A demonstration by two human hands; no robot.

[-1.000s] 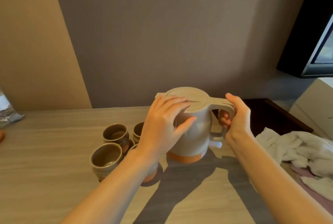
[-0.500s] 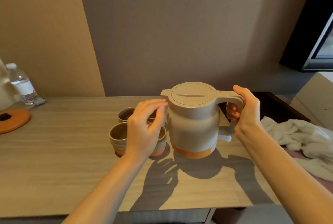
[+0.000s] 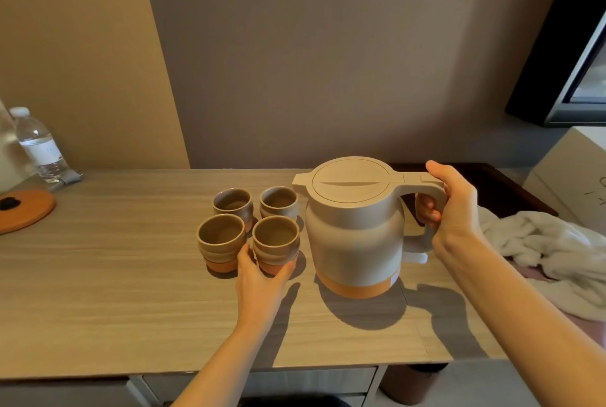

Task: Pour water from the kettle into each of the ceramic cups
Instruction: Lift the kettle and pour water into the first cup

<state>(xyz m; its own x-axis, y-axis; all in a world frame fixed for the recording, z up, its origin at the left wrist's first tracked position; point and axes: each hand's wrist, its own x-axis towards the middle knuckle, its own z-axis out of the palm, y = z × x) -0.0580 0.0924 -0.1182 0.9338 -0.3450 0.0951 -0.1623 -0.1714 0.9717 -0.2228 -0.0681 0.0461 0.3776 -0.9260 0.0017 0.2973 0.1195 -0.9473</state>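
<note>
Kettle [image 3: 355, 229]: upright on surface [image 3: 98, 275], right of four ceramic cups [image 3: 249, 226]. Right hand [image 3: 451, 210] closed around handle; left hand [image 3: 259, 275] cupping near-right cup [image 3: 276, 242]. Advice: lift steadily, brace cup, tip spout slowly over rim.

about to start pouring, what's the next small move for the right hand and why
Probably lift the kettle and tip its spout toward the front right cup. The right hand grips the handle, the left hand steadies that cup's base, and the kettle stands upright with all four cups looking empty.
</note>
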